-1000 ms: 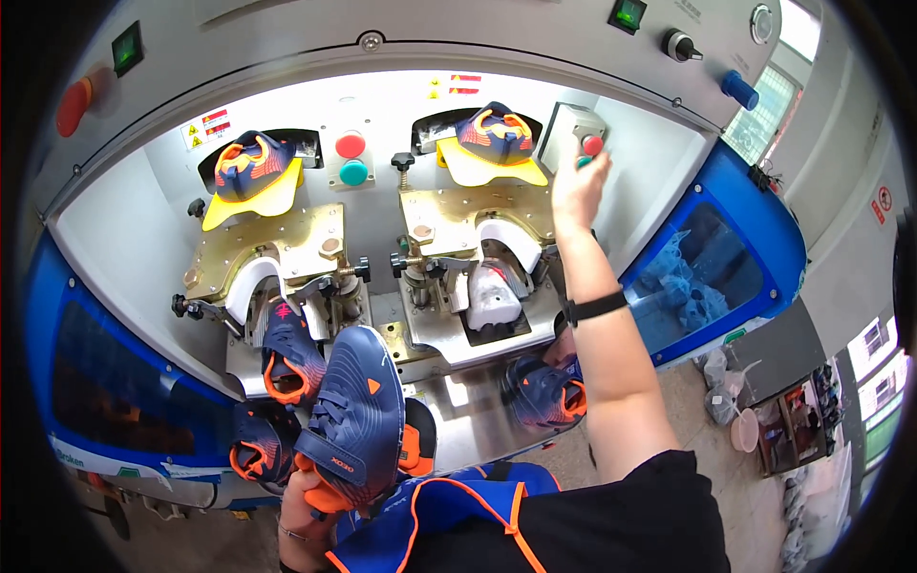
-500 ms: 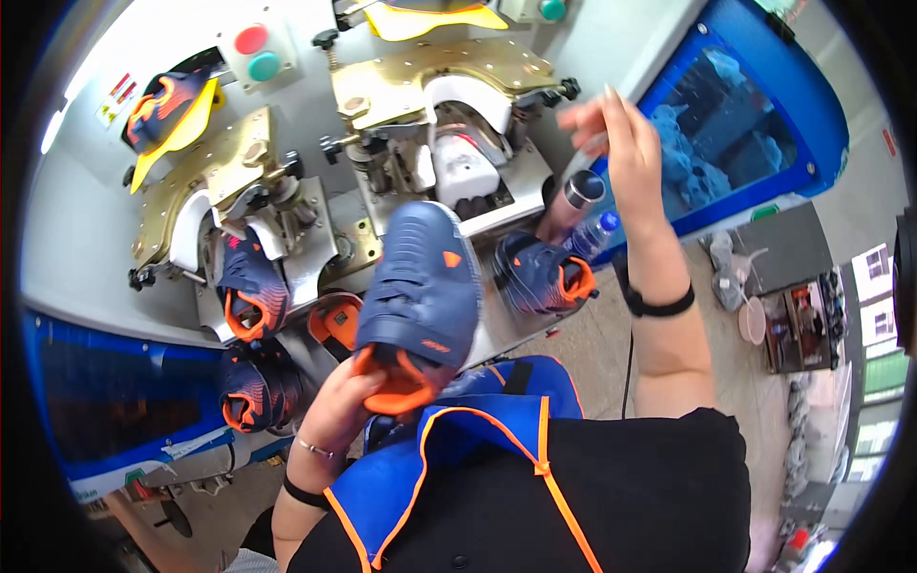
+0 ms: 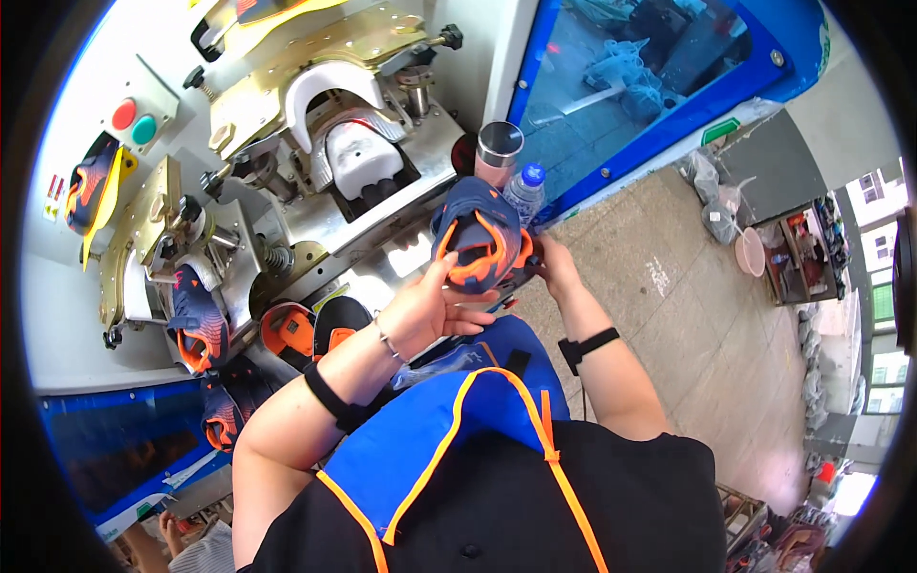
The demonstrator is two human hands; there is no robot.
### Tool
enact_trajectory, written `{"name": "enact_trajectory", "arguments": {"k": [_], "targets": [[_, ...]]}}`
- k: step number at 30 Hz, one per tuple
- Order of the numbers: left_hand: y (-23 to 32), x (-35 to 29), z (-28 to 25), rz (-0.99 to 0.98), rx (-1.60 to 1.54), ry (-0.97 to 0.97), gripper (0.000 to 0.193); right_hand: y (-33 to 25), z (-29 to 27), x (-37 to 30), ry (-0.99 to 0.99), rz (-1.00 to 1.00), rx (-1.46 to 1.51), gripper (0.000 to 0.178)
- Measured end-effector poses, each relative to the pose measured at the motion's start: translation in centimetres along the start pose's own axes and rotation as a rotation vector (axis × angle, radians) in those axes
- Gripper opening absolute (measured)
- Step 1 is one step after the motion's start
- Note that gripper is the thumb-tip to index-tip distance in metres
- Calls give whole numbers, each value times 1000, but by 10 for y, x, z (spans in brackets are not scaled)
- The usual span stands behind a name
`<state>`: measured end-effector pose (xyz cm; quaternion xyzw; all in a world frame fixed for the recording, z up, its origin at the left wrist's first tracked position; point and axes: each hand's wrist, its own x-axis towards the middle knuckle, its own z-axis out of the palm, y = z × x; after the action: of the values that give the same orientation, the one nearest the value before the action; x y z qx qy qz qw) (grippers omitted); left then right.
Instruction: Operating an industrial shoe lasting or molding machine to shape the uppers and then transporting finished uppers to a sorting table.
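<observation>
aligning the navy shoe (image 3: 489, 206) at the bench's (image 3: 406, 253) right end seems in hand, with the left hand's (image 3: 415, 315) thumb at its collar and fingers (image 3: 466, 316) loosely spread, the right hand's (image 3: 559, 270) partly hidden, neither grip certain, so the next move calls for a steady hold.

Left hand (image 3: 418, 313) on the near-left side of the navy-orange shoe (image 3: 478, 222): thumb up against it, other fingers (image 3: 468, 315) stretched out and slightly spread below it, holding it. Left forearm (image 3: 287, 413) slants up to the shoe from its lower left, elbow bent. Right hand (image 3: 560, 268) just right of the shoe, fingers curled in, tips mostly hidden. Right forearm (image 3: 613, 377) angles up-left toward the shoe, elbow bent.
</observation>
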<state>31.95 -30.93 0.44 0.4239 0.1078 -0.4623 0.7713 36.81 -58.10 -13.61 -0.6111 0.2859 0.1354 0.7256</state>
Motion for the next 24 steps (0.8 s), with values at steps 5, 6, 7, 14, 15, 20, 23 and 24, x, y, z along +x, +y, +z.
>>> {"name": "enact_trajectory", "arguments": {"k": [5, 6, 7, 14, 15, 20, 23, 24], "targets": [[3, 41, 3, -136, 56, 199, 79, 40, 9, 41, 96, -426, -252, 43], [4, 45, -3, -99, 86, 272, 83, 42, 5, 41, 60, -586, -423, 46], [3, 48, -9, -63, 116, 345, 88, 44, 3, 42, 50, -580, -420, 46], [-12, 6, -38, 36, -56, 274, 62, -4, 41, -25, -243, -95, -249, 58], [-16, -1, -45, 50, -79, 274, 63, -3, 43, -27, -306, -30, -242, 59], [-44, -27, -78, 248, 28, 283, 74, -23, 66, -35, -484, 258, -176, 70], [-43, -43, -69, 202, 79, 315, 82, -27, 74, -20, -610, 225, -282, 68], [-46, -47, -71, 162, 86, 350, 81, -30, 82, -22, -694, 182, -250, 62]]}}
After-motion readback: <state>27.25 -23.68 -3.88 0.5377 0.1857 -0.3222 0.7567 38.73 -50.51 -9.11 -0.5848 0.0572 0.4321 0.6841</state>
